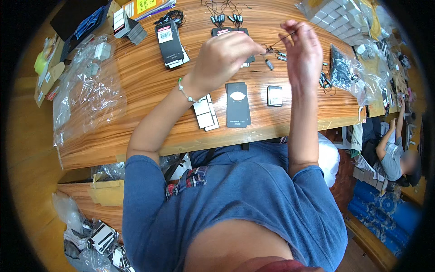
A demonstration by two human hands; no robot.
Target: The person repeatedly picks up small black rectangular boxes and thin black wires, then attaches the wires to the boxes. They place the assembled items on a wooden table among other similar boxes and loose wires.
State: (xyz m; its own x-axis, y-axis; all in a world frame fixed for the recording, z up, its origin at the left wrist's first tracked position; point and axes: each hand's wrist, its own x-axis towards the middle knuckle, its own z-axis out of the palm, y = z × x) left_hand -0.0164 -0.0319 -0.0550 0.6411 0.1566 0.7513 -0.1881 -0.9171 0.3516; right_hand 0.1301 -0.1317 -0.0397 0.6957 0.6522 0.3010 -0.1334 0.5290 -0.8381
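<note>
My right hand [306, 54] is raised over the far right of the table, its fingers pinching a thin black cord [286, 38]. The cord runs down leftward to the fingertips of my left hand [229, 52], which are closed at its other end. Close below it lie small dark cord toggles [269, 65]. Partly hidden under my left hand are dark hang tags [222, 31]. Nearer me lie a stack of dark grey hang tags [238, 106], white sticker labels [206, 113] and a small pile of labels [275, 96].
More dark tags [170, 43] and a card stack [129, 27] stand at the far left, beside a clear plastic bag [86, 90]. Corded toggles [219, 19] lie at the back. A bag of black cords [342, 68] and white boxes [333, 18] sit right. Another person [394, 154] is farther right.
</note>
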